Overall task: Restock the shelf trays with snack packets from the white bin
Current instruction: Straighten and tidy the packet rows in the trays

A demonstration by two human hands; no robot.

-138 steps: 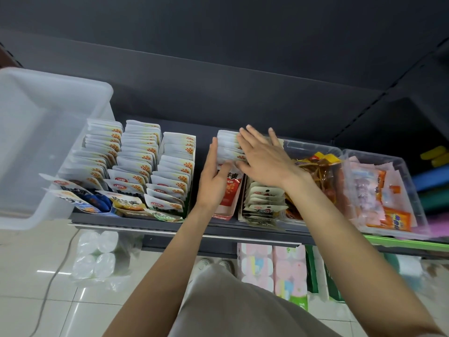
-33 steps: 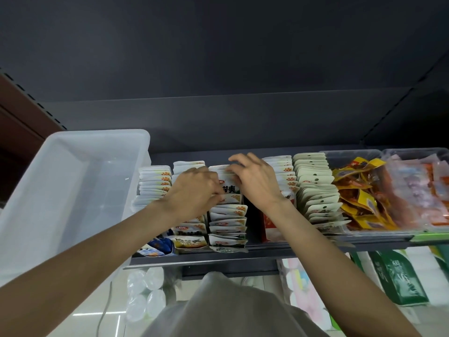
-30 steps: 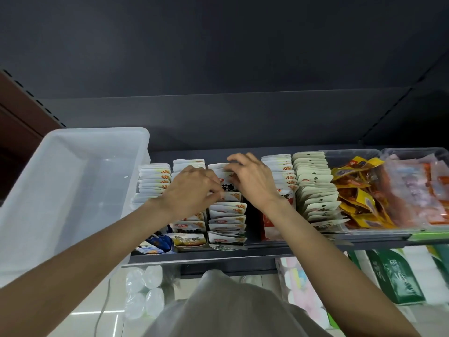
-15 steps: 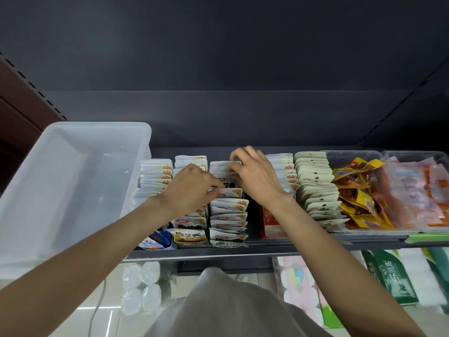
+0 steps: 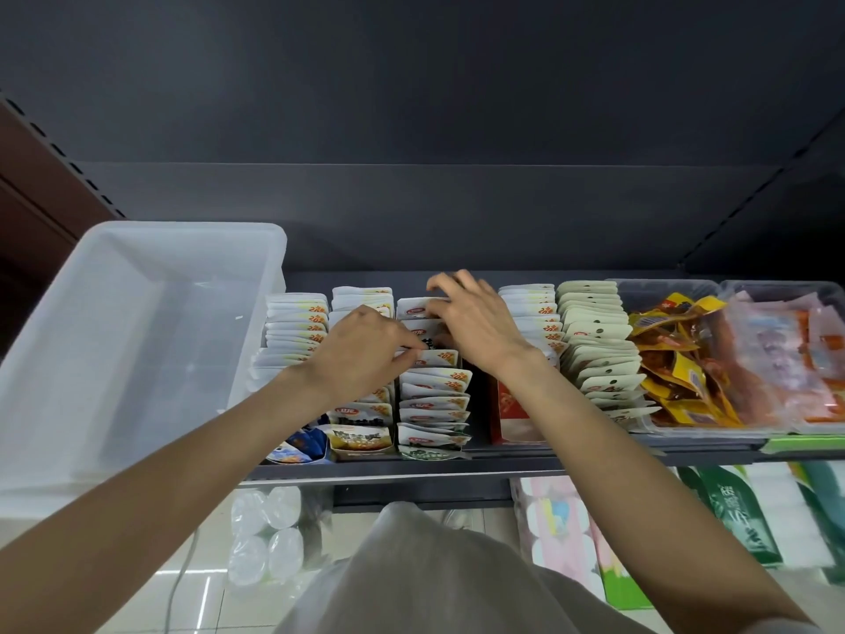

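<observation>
Left hand: the left hand [image 5: 361, 354] sat mid-frame over the third row of packets [image 5: 434, 395] counting from the bin, fingers curled, fingertips pinching the top edge of a white packet in that row.

Right hand: the right hand [image 5: 475, 322] was just right of it and a bit higher in the frame, fingers bent down onto the back end of the same row, gripping the tops of a few packets there. Both hands nearly touched each other.

Packet rows: white snack packets stood upright in tight files running front to back on the dark shelf [image 5: 411, 469]. Two rows [image 5: 297, 327] sat to the left of the one being handled, partly hidden by the left forearm, and two more rows [image 5: 590, 340] sat to the right of the right wrist.

Red box: a red carton [image 5: 507, 414] sat at the shelf front, under the right forearm, between the worked row and the right-hand rows.

White bin: the white bin [image 5: 91, 359] filled the left side of the frame, right up against the leftmost packet row. Honestly couldn't make out any packets inside it, the plastic looked cloudy.

Clear trays: far right, a clear tray [image 5: 640, 290] held a messy heap of yellow-orange packets [image 5: 676, 359], and next to it another tray [image 5: 777, 288] held pinkish-red ones [image 5: 786, 359].

Below the shelf: lower part of the frame showed wrapped white rolls [image 5: 265, 537] and pastel tissue packs [image 5: 558, 533] on the tiled floor level.
</observation>
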